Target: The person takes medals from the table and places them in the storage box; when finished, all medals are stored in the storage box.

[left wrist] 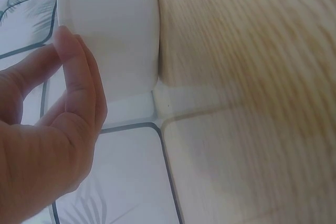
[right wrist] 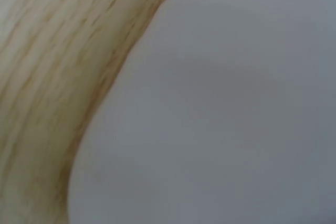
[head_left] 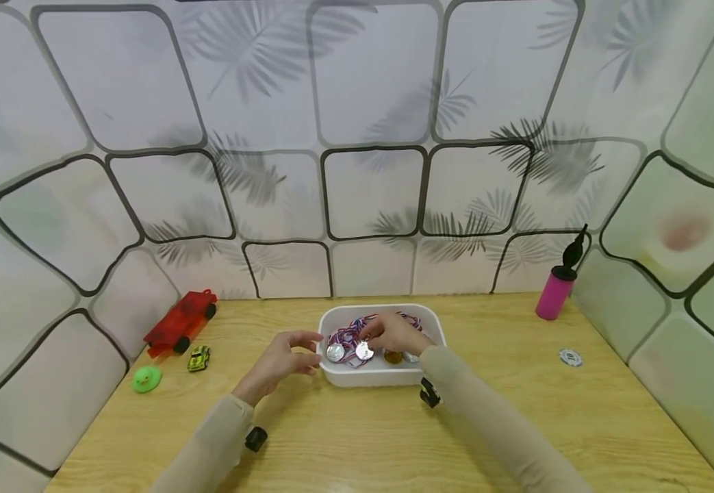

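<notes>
A white plastic tray [head_left: 357,376] holds several medals with red, white and blue ribbons [head_left: 346,335]. My right hand [head_left: 396,333] reaches over the tray's right side, its fingertips pinched at a silver medal [head_left: 365,351]; the exact contact is hard to make out. Another silver medal [head_left: 335,352] lies at the left, and a gold medal [head_left: 393,357] is partly under the right hand. My left hand [head_left: 283,359] is at the tray's left end, fingers loosely bent with the fingertips at the rim. The right wrist view shows only the tray wall [right wrist: 210,119], not the hand.
To the left are a red toy car [head_left: 182,322], a small yellow-green toy car [head_left: 199,358] and a green rubber duck [head_left: 146,378]. At the right stand a pink balloon pump [head_left: 555,294] and, lying flat, a poker chip [head_left: 570,357]. Patterned walls border the wooden table [head_left: 344,438].
</notes>
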Available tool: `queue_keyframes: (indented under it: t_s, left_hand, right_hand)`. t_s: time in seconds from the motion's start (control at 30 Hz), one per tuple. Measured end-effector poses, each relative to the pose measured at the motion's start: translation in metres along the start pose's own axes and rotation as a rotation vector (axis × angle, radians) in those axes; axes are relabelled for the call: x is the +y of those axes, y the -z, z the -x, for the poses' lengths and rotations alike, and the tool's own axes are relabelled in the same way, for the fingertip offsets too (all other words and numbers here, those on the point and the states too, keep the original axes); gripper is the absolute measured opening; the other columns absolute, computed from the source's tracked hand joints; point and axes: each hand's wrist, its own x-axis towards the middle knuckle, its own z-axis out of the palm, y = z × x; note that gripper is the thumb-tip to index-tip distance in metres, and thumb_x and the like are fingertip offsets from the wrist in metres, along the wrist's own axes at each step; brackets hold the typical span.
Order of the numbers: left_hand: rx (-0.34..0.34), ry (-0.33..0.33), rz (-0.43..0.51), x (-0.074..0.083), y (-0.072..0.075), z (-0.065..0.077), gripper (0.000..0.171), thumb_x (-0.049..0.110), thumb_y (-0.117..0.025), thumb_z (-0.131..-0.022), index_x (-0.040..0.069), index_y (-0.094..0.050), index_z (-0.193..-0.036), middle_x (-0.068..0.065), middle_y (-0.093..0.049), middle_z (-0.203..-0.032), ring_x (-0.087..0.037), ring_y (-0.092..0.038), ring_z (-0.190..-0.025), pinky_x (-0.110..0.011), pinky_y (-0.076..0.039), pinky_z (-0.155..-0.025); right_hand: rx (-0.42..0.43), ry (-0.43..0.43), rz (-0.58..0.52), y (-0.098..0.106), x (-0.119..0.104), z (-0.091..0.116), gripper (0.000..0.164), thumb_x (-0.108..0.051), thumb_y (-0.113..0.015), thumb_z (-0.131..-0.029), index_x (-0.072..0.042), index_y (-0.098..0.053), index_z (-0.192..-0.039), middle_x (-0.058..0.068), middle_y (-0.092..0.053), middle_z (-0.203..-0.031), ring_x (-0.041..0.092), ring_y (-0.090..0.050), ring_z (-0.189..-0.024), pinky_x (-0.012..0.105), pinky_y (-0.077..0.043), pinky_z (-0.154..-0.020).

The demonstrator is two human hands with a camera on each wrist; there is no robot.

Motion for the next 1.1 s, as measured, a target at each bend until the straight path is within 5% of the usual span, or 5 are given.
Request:
queue_keyframes:
  t_s: [0.17,0.43,0.77,0.97,1.1]
  left_hand:
    - [-0.003,-0.009,0.012,-0.001,0.000,0.000,0.045,-0.007,-0.069,-0.084,-0.009,-0.057,-0.127,-0.023,-0.058,-0.108,-0.016,-0.066,-0.074,-0.032,-0.062,-0.070]
    - [-0.009,-0.009,0.015,0.000,0.000,0.005,0.047,-0.004,-0.070,-0.085,-0.009,-0.055,-0.129,-0.026,-0.058,-0.112,-0.018,-0.065,-0.079,-0.036,-0.062,-0.072]
    - [-0.046,-0.003,-0.033,-0.002,0.003,0.007,0.049,0.003,-0.071,-0.087,-0.005,-0.054,-0.132,-0.021,-0.059,-0.111,-0.020,-0.068,-0.079,-0.034,-0.061,-0.067]
    - [-0.066,-0.024,-0.083,-0.002,0.007,0.004,0.048,0.013,-0.068,-0.092,-0.002,-0.052,-0.135,-0.018,-0.061,-0.112,-0.024,-0.068,-0.087,-0.034,-0.061,-0.069]
    - [-0.012,-0.051,-0.111,0.001,0.005,-0.001,0.047,0.018,-0.065,-0.095,-0.002,-0.051,-0.136,-0.022,-0.063,-0.115,-0.028,-0.067,-0.093,-0.037,-0.061,-0.073]
  right_hand:
    - [-0.004,-0.042,-0.057,0.006,-0.004,0.005,0.024,0.000,-0.065,-0.090,-0.004,-0.072,-0.113,0.012,-0.074,-0.097,0.017,-0.060,-0.062,0.022,-0.050,-0.055]
    - [0.047,-0.032,-0.220,0.026,0.000,0.024,0.030,-0.008,-0.060,-0.097,0.002,-0.065,-0.124,0.019,-0.071,-0.109,0.029,-0.067,-0.076,0.040,-0.060,-0.069]
    - [0.081,-0.005,-0.362,0.055,0.020,0.066,0.041,-0.019,-0.057,-0.100,0.006,-0.057,-0.132,0.027,-0.063,-0.125,0.035,-0.064,-0.106,0.045,-0.057,-0.087]
    - [0.168,-0.051,-0.407,0.070,0.039,0.093,0.042,-0.019,-0.056,-0.101,0.009,-0.054,-0.132,0.027,-0.062,-0.127,0.026,-0.064,-0.108,0.038,-0.058,-0.087]
    - [0.216,-0.066,-0.415,0.078,0.051,0.107,0.044,-0.021,-0.055,-0.101,0.010,-0.053,-0.133,0.028,-0.061,-0.128,0.010,-0.064,-0.103,0.031,-0.058,-0.086]
